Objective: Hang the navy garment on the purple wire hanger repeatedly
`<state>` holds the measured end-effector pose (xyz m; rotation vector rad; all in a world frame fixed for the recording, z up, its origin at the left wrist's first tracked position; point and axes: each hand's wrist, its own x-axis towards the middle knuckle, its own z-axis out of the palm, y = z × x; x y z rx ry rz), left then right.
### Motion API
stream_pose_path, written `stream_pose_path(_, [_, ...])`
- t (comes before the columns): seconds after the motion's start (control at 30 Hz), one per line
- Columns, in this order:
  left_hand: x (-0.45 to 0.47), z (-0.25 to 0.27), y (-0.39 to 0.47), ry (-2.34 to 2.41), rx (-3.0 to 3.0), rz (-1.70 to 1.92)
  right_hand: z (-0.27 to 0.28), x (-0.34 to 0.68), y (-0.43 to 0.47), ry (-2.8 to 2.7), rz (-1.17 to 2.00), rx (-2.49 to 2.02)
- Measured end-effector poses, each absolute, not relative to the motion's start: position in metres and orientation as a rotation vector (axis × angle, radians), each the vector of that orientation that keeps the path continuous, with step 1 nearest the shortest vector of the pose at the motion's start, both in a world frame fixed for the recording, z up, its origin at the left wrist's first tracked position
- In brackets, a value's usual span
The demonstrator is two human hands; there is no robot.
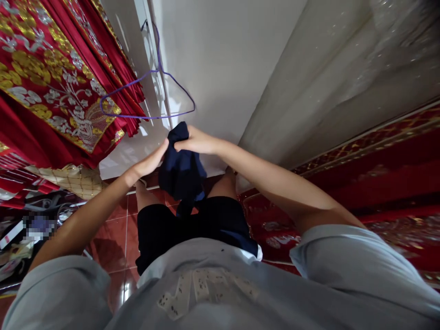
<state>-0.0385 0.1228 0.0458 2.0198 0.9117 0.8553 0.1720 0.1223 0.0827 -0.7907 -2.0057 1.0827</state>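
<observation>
From my end, through the head camera, I see a crumpled dark navy, nearly black piece of soft cloth (180,167) held up in front of the body, between the two hands and above the knees. My right hand (198,140) has its grip closed on the upper edge of that cloth, the thumb lying across the near face. My left hand (151,160) is stretched out fairly flat, its fingertips at the cloth's left edge; I cannot tell whether that grip is pinching it or merely touching. The lower part of the cloth droops in loose folds toward the black shorts (158,238).

Just beyond the hands hangs a thin purple clothes hanger (151,118) with nothing on it, before a plain white wall-like panel (220,55). To the left I have glossy red fabric with gold and silver sequined flowers (68,91), seen partly behind the hanger. On the right stand a greyish, shiny plastic-like sheet (309,91) and, below it, red fabric with gold trim (378,174). Underfoot is a reddish tiled floor (115,233).
</observation>
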Motion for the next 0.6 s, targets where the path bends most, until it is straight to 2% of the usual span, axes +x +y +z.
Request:
stream_pose_path(0.1, [-0.06, 0.028, 0.106, 1.015, 2.15, 0.423, 0.098, 0.191, 0.152, -1.998, 0.673, -0.953])
stream_pose_path(0.17, [-0.077, 0.03, 0.095, 1.153, 2.212, 0.223, 0.096, 0.198, 0.179, -1.895, 0.51, -1.002])
stream_pose_path(0.23, [-0.093, 0.041, 0.087, 1.239, 2.223, 0.106, 0.086, 0.2, 0.209, -1.844, 0.497, -1.015])
stream_pose_path(0.4, [-0.116, 0.09, 0.083, 1.288, 2.525, -0.04, 0.05, 0.197, 0.256, -1.785, 0.767, -1.246])
stream_pose_path(0.5, [-0.125, 0.116, 0.091, 1.572, 2.677, -0.051, 0.042, 0.211, 0.259, -1.631, 0.673, -1.289])
stream_pose_path(0.6, [-0.132, 0.132, 0.106, 1.814, 2.721, 0.142, 0.046, 0.236, 0.254, -1.53, 0.58, -1.227])
